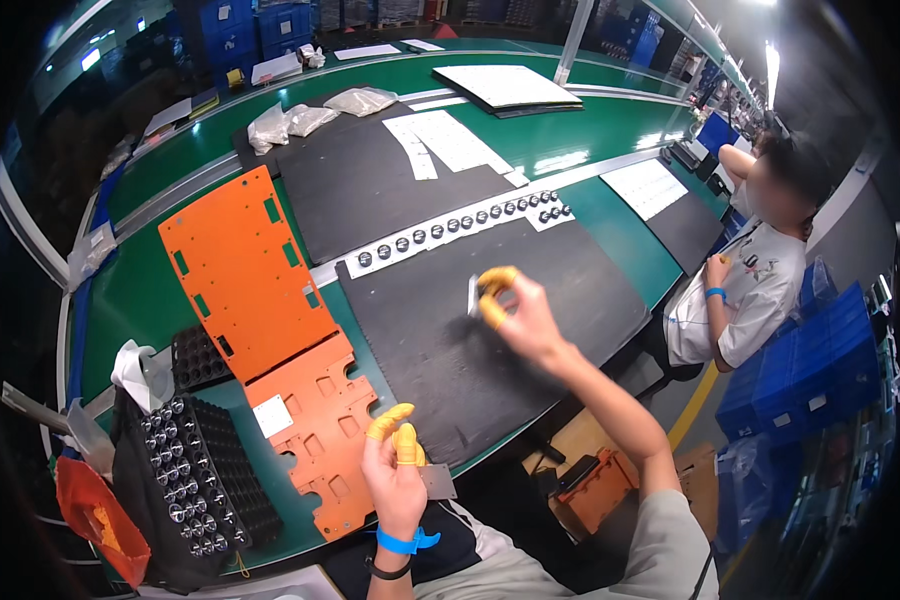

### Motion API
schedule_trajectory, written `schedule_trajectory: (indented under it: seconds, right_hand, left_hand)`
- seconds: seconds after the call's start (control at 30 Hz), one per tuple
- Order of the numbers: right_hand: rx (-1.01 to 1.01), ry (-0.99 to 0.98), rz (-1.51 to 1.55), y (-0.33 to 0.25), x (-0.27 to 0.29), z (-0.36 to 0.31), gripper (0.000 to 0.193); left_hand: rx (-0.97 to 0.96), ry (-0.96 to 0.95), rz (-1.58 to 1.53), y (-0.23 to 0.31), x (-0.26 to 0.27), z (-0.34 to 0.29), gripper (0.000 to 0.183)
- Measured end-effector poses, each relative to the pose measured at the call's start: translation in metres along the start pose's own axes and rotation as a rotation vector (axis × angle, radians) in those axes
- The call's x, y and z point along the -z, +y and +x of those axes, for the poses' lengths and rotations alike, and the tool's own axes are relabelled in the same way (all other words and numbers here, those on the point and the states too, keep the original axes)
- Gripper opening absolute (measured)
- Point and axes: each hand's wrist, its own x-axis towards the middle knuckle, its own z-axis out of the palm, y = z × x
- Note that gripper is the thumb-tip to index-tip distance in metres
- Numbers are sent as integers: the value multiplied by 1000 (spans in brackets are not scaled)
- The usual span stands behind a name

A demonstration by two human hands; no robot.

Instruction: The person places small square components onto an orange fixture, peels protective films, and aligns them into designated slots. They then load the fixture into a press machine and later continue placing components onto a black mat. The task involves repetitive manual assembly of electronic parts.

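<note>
My right hand (523, 318), with yellow finger cots, is over the black mat (420, 340). Its thumb and fingers pinch a small, thin, pale piece (473, 296), seen nearly edge-on and slightly blurred. Near the table's front edge is my left hand (395, 478), also in yellow cots and with a blue wrist strap. A small grey plate (439, 482) sticks out from its palm side, held by fingers that are mostly hidden. Left of that hand lies an orange fixture board (335, 440) with cut-outs and a white square plate (273, 415) on it.
A row of black round knobs (436, 232) lines a white strip behind the mat. A plain orange panel (240, 260) lies at left. Black trays of shiny round parts (185, 480) stand front left, by a red bag (100, 520). Another person (750, 270) works at right near blue bins (800, 370).
</note>
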Motion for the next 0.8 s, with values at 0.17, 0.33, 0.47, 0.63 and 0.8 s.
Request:
schedule_trajectory:
  seconds: [0.17,0.33,0.47,0.63,0.8]
  right_hand:
    - [19,339,-571,99,46,61,26]
    - [7,350,-727,125,59,82,26]
    - [12,362,-748,138,57,93,27]
    - [-7,375,-835,146,54,101,28]
    - [-16,356,-846,146,56,104,28]
  left_hand:
    - [-7,-5,63,-1,0,-5,20]
    - [6,6,31,0,2,-5,19]
    - [44,-6,28,-1,5,-6,20]
    - [38,20,46,1,2,-7,20]
    - [44,19,40,0,2,-6,20]
